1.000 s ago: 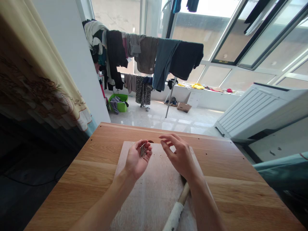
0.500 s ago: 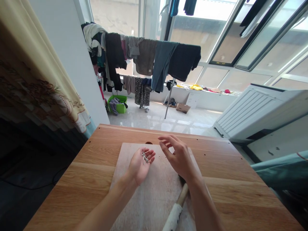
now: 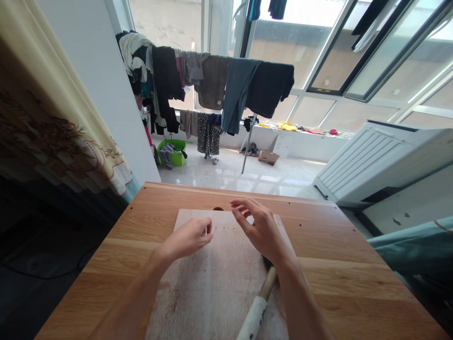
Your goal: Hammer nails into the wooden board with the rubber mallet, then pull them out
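My left hand [image 3: 193, 236] is closed in a loose fist over the left part of a pale wooden board [image 3: 212, 293]. The thin metal nails that lay on its palm a moment ago are hidden inside the fingers. My right hand [image 3: 257, 229] hovers over the board's right part, fingers bent and thumb apart from them, with nothing visible between. Beneath the right forearm lies a hammer [image 3: 260, 302], its wooden handle wrapped in white near the end. The right wrist mostly hides its dark head. Small holes or marks dot the board.
The board lies on a wooden table [image 3: 339, 274] with a round dark hole at its far edge. Beyond stand a drying rack with clothes [image 3: 226, 89], a green basket [image 3: 177, 152] and a white ribbed appliance [image 3: 368, 160]. A curtain [image 3: 71, 113] hangs at left.
My left hand has turned over from palm up and closed, hiding the nails, and moved slightly left. The right hand has barely moved.
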The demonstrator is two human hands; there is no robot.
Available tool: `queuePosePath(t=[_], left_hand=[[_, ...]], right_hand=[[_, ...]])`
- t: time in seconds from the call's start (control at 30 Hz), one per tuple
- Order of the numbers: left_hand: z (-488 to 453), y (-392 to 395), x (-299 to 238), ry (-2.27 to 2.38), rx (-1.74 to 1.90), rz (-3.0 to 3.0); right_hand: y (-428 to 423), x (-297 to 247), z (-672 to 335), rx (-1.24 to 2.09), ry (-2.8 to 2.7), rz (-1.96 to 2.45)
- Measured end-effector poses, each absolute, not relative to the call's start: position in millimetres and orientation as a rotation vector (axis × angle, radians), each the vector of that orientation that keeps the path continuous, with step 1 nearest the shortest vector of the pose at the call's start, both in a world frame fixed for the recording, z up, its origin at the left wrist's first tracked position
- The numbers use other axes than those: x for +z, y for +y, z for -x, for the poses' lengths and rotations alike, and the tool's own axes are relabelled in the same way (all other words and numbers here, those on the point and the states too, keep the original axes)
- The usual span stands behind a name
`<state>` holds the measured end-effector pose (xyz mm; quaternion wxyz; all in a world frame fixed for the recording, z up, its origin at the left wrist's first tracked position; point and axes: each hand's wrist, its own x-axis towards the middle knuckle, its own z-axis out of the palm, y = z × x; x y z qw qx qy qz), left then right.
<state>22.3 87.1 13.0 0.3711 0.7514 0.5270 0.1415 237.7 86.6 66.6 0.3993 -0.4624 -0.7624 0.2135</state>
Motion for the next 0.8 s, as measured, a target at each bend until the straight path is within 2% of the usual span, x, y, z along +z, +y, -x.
queuePosePath(t=[0.17, 0.8], left_hand=[[5.5, 86.9, 21.2, 1.435, 0.194, -2.09], [15.2, 84.2, 27.0, 1.418, 0.189, -2.137]], right_hand=[[87.4, 63.7, -237.8, 0.547, -1.945, 1.189], [88.1, 63.0, -239.6, 0.552, -1.965, 1.238]])
